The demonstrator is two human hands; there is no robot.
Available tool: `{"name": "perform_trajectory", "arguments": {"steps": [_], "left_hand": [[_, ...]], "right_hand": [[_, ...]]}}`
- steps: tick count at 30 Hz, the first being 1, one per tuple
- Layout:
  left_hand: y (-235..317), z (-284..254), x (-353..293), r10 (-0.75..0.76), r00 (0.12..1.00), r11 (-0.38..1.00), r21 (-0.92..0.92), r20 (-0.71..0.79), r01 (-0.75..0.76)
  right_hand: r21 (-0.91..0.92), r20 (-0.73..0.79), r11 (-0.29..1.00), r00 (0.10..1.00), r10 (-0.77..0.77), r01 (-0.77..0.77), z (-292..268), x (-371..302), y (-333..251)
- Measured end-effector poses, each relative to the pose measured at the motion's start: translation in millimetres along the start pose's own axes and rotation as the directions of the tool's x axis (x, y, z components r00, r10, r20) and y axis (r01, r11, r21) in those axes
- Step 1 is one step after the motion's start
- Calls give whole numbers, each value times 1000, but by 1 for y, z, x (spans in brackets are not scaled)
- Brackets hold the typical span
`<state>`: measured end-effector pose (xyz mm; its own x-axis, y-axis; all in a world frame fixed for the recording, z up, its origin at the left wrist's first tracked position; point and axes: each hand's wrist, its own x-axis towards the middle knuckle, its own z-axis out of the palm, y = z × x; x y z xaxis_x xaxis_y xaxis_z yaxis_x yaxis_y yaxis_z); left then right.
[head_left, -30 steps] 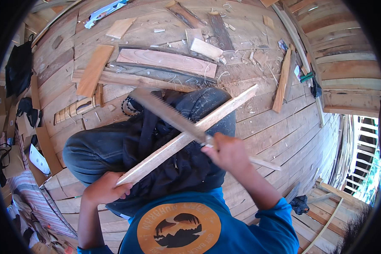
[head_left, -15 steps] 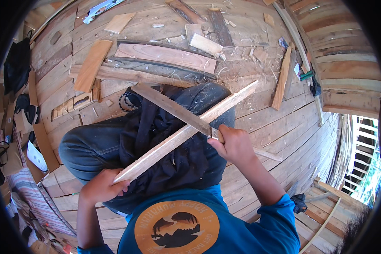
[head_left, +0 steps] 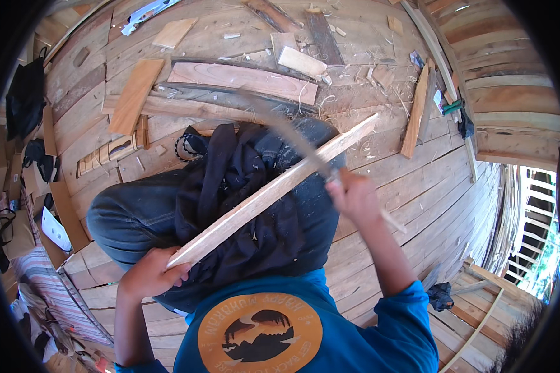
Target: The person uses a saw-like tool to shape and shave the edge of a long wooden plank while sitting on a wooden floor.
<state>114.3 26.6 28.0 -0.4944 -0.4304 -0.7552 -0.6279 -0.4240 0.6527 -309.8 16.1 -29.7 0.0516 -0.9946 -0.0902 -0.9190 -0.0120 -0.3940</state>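
Saw sits clasped in right fingers, wood strip pinched by left fingers. Strip wobble could gash the leg.

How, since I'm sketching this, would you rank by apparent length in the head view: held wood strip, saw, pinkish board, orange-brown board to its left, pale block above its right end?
1. Wood strip
2. Pinkish board and saw: unsure; the saw is blurred and nearer the camera
3. Orange-brown board
4. Pale block
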Motion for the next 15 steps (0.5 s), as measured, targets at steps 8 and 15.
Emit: {"name": "perform_trajectory", "arguments": {"steps": [8, 15], "left_hand": [[4, -4, 7, -54, 998, 998, -44, 42, 55], [5, 0, 4, 18, 1000, 1000, 7, 17, -18]], "right_hand": [[-72, -125, 988, 984, 131, -140, -21, 12, 27], [-103, -196, 960, 951, 239, -262, -28, 18, 81]]}}
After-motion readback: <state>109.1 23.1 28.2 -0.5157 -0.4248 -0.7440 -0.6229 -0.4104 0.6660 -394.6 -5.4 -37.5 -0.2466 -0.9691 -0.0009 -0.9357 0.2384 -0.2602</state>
